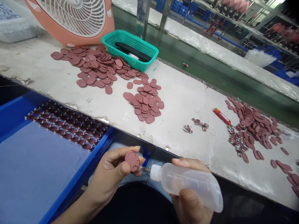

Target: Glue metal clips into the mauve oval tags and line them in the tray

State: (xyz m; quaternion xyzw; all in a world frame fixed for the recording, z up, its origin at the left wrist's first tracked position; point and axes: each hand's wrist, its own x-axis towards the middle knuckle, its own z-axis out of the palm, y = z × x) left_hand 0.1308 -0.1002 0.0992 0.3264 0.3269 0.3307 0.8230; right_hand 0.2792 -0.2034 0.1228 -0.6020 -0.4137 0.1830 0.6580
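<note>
My left hand (108,174) pinches a flat, oval, dusty-pink rubber piece (132,161) between thumb and fingers. My right hand (190,196) grips a translucent plastic squeeze bottle (187,186). The bottle's thin metal nozzle (145,169) reaches left to the lower edge of the piece and seems to touch it. Loose pieces of the same kind lie on the white workbench (182,105) in front of me, in a large pile (95,67), a smaller pile (146,102), and a pile at the right (252,127).
A blue tray (70,174) at the lower left holds rows of pink pieces (66,124) on a blue-grey sheet. A teal basket (129,49), a red lighter (221,116) and a peach fan (74,18) stand on the bench. A green conveyor (205,59) runs behind it.
</note>
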